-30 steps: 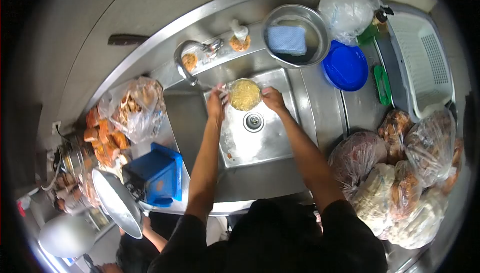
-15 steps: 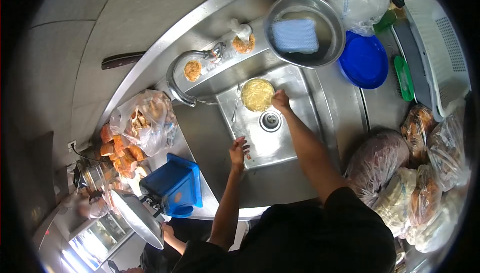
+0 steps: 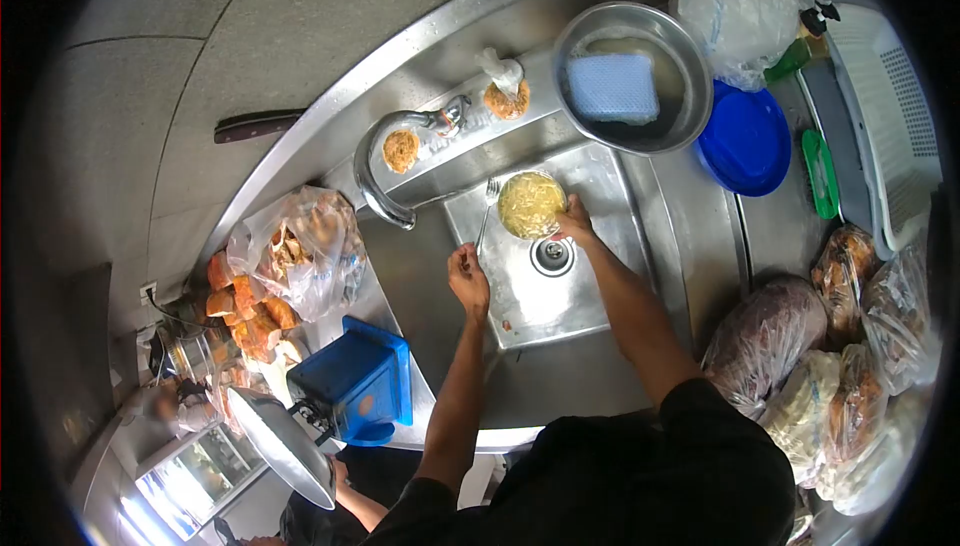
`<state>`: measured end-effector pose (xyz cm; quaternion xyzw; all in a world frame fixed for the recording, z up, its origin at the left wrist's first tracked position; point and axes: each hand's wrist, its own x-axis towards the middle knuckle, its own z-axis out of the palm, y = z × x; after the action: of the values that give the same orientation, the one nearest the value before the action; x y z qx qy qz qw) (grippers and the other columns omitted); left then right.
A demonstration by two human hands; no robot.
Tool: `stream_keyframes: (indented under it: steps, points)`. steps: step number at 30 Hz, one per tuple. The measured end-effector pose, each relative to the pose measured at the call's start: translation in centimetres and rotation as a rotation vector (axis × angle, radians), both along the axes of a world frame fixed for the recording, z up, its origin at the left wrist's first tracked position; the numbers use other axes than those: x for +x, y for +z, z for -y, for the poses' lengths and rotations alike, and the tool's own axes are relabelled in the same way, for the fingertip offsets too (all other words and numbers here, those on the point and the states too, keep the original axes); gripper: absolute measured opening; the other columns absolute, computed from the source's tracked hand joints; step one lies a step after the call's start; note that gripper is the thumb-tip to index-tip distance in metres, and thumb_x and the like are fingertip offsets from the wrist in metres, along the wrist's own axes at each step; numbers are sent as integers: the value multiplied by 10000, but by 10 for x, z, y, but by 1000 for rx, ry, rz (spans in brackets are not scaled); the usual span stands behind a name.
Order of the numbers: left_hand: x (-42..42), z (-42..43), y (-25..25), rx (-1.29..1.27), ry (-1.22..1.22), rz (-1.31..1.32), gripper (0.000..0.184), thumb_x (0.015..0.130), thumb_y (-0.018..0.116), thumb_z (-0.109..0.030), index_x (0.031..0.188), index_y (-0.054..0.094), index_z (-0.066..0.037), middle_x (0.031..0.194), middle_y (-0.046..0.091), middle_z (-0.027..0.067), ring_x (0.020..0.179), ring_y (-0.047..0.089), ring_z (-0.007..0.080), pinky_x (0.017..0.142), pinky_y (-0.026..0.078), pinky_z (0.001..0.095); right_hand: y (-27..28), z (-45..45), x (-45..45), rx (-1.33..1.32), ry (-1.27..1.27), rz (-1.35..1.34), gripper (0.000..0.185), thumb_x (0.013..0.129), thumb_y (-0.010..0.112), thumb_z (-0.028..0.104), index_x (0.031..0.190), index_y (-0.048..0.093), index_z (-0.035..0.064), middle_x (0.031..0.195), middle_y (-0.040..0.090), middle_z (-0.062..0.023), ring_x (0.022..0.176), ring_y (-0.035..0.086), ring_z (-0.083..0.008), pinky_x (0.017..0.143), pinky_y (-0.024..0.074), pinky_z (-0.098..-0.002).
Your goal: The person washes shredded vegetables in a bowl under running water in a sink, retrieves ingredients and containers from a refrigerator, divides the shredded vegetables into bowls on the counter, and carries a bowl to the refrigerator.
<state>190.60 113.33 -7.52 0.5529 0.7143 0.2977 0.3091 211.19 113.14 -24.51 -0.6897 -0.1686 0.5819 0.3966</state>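
Observation:
A round bowl of yellowish shredded food in liquid [image 3: 531, 205] is in the steel sink [image 3: 545, 311], above the drain. My right hand [image 3: 574, 221] grips the bowl's right rim. A fork [image 3: 487, 214] lies to the left of the bowl, tines toward the back. My left hand [image 3: 468, 278] is at the fork's handle end, its fingers curled; whether they hold the handle is hard to tell. The curved faucet [image 3: 372, 171] reaches over the sink's left side, and no water stream shows from it.
Behind the sink are a steel basin [image 3: 690, 71] with a blue cloth and two scrubbers [image 3: 401, 151]. Blue lids [image 3: 745, 141], a green brush [image 3: 820, 174] and bagged food [image 3: 765, 341] lie right. A blue bin [image 3: 350, 381] and another person's arm [image 3: 358, 501] are left.
My left hand first left the bowl and moved toward me, then rose to the fork's handle. My right hand stays at the bowl. The faucet's stream has stopped.

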Motion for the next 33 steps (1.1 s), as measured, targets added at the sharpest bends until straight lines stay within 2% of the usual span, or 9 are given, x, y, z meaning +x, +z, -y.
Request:
stream_keyframes:
  steps: [4, 9, 16, 17, 19, 20, 22, 26, 33]
  points:
    - [9, -24, -3, 116, -42, 44, 254, 927, 529, -231, 983, 620, -1, 952, 603, 116, 831, 573, 194, 759, 457, 308, 23, 11, 8, -19, -89, -98, 250, 788, 522, 63, 992, 384, 21, 951, 547, -195, 669, 650, -302, 443, 584, -377]
    - [30, -36, -9, 192, -255, -59, 269, 933, 504, -208, 1107, 580, -19, 1064, 593, 160, 1018, 561, 300, 870, 432, 360, 55, 36, 21, -2, -112, -111, 241, 789, 518, 39, 988, 386, 14, 950, 552, -202, 676, 654, -318, 431, 582, -371]
    - [83, -24, -20, 27, -527, 267, 418, 944, 479, -239, 1299, 454, -19, 1348, 439, 177, 1252, 419, 284, 1047, 314, 343, 117, 75, 41, -21, -18, -125, 298, 782, 488, 5, 1049, 360, 39, 845, 610, -197, 524, 631, -241, 381, 544, -319]
    - [89, -18, -18, 19, -596, 162, 491, 931, 473, -320, 1310, 437, -10, 1380, 379, 216, 1294, 360, 321, 1082, 254, 405, 124, 83, 41, -17, -2, -128, 295, 782, 488, 10, 1047, 362, 40, 849, 610, -198, 527, 633, -241, 381, 543, -318]
    - [94, -7, 1, 169, -771, -238, 567, 916, 468, -386, 1361, 386, -45, 1430, 312, 201, 1346, 272, 309, 1114, 167, 437, 143, 96, 41, 1, -21, -155, 284, 791, 496, 19, 1041, 363, 42, 853, 611, -197, 531, 635, -242, 380, 540, -315]
    - [96, 1, 11, 169, -741, -232, 567, 916, 468, -386, 1361, 386, -45, 1430, 312, 201, 1346, 272, 309, 1114, 167, 437, 153, 101, 40, 20, -62, -196, 274, 800, 505, 28, 1034, 363, 44, 857, 612, -196, 535, 638, -242, 378, 538, -312]
    - [98, 16, 28, 220, -940, -425, 694, 885, 485, -457, 1421, 272, -70, 1475, 227, 182, 1386, 176, 284, 1126, 111, 445, 167, 108, 39, 40, -50, -202, 263, 819, 514, 44, 1032, 360, 46, 857, 614, -189, 541, 640, -243, 381, 538, -308]
    - [96, 37, 46, 168, -995, -415, 853, 857, 480, -539, 1444, 130, -29, 1503, 126, 175, 1402, 103, 275, 1132, 98, 435, 198, 119, 35, 43, -30, -178, 271, 869, 553, 113, 1039, 347, 66, 854, 614, -170, 565, 650, -251, 392, 540, -302]
    - [88, 56, 54, 204, -934, -292, 862, 861, 463, -553, 1428, 146, 14, 1490, 163, 188, 1396, 117, 290, 1137, 98, 424, 221, 132, 31, 5, -9, -115, 288, 880, 580, 160, 1026, 346, 77, 824, 612, -163, 519, 641, -257, 372, 524, -290]
